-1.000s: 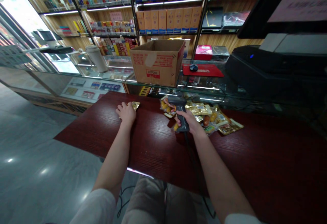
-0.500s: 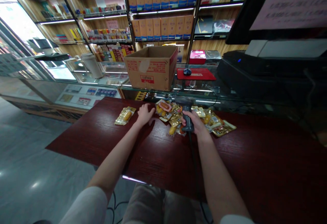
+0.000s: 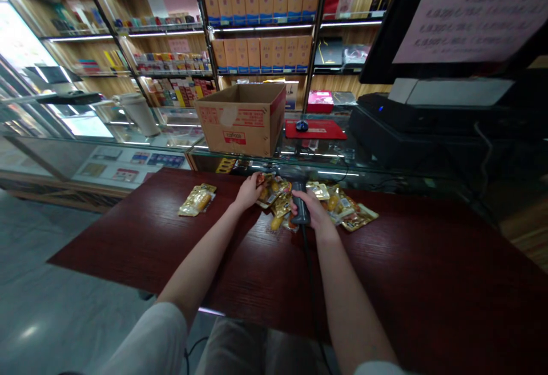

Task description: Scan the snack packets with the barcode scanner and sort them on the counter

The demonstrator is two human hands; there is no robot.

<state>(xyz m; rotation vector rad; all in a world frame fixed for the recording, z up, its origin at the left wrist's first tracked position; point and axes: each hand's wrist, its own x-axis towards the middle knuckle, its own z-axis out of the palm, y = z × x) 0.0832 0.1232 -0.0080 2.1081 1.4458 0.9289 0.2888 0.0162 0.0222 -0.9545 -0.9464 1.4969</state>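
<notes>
My right hand is wrapped round the dark grip of a corded barcode scanner, held over a heap of snack packets. At the heap's left edge, my left hand has its fingers closed on a clear packet with a reddish-brown sausage-like piece. The hand partly hides that packet. Gold-and-clear packets with yellow pieces lie under and left of the scanner. More gold packets spread to its right. Apart from the heap, a gold packet pile rests on the table's left side.
The dark red wooden table meets a glass counter behind. On the counter stand an open cardboard box, a mouse on a red mat, and a white cup. A black machine and monitor fill the right.
My left hand has moved right to the heap and closed on the sausage-like packet. The scanner stays in my right hand over the heap. The whole view has shifted slightly.
</notes>
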